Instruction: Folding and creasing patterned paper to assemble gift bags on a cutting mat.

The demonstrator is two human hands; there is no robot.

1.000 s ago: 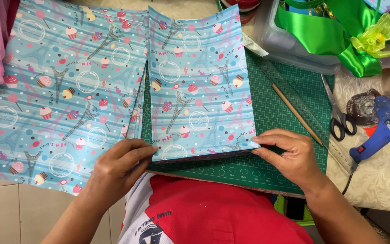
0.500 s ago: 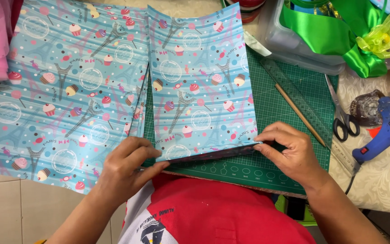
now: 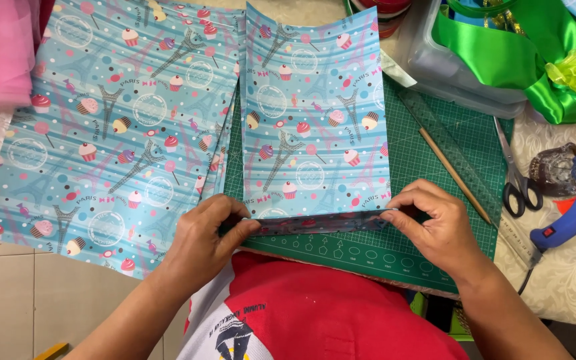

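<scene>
Hands folding the near edge of patterned paper

Left hand (image 3: 205,237) and right hand (image 3: 435,227) each pinch the folded strip (image 3: 321,223) of the blue wrapping sheet (image 3: 315,113) — fingers pressed together, on the green cutting mat (image 3: 435,160).

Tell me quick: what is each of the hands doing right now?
Left hand: closed, pinching the left end of the folded bottom edge of the patterned paper sheet.
Right hand: closed, pinching the right end of that fold.

Glossy printed paper sheet (image 3: 315,120) under my fingertips; matt rubbery green cutting mat (image 3: 435,167) beneath; shiny satin ribbon (image 3: 501,53) beyond my right hand (image 3: 435,227).
</scene>
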